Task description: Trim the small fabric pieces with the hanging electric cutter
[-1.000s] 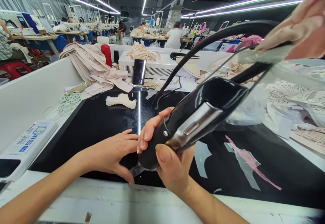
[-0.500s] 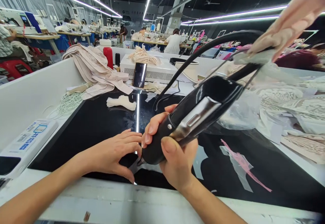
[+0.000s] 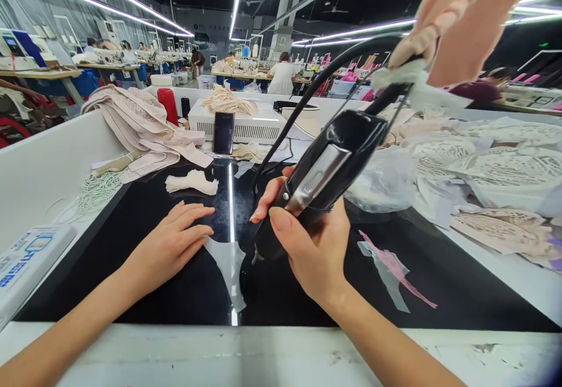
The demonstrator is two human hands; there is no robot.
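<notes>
My right hand is wrapped around a black corded handheld tool with a metal lever. The tool tilts down to the left, and its small tip is just right of a pale translucent piece of material, apart from it. That piece lies flat on a glossy black sheet. Palm down, my left hand rests on the sheet with fingers stretched out, fingertips at the piece's upper left corner. Pinkish cloth and a whitish wrap hang around the tool's cable at upper right.
A whitish fabric scrap and a pink strip lie on the black sheet. Behind are a phone, a white vented box and a red spool. Fabric pieces heap at left; lace pieces pile at right.
The tool's tip has lifted away from the translucent piece, to its right. My left hand has moved up and left, its fingers now flatter, and the piece shows more fully. The view has shifted.
</notes>
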